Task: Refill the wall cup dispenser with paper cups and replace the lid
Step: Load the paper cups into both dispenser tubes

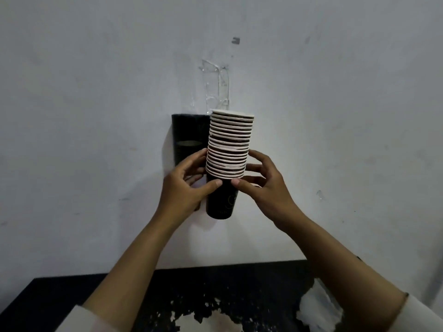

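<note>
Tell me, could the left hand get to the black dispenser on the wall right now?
Probably yes, but not freely: the left hand sits right in front of the dispenser, yet its fingers are gripping the stack of paper cups together with the right hand.

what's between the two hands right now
The stack of paper cups, gripped near its lower rims by the left hand and right hand, in the head view.

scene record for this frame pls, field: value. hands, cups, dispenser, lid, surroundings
left hand: left hand grips the cup stack from its left side
right hand: right hand grips the stack from the right
cups: nested, rims up, roughly upright, held in the air
dispenser: black dispenser on the wall, behind and left of the stack
lid: none visible
surroundings: dark worn table below
</note>
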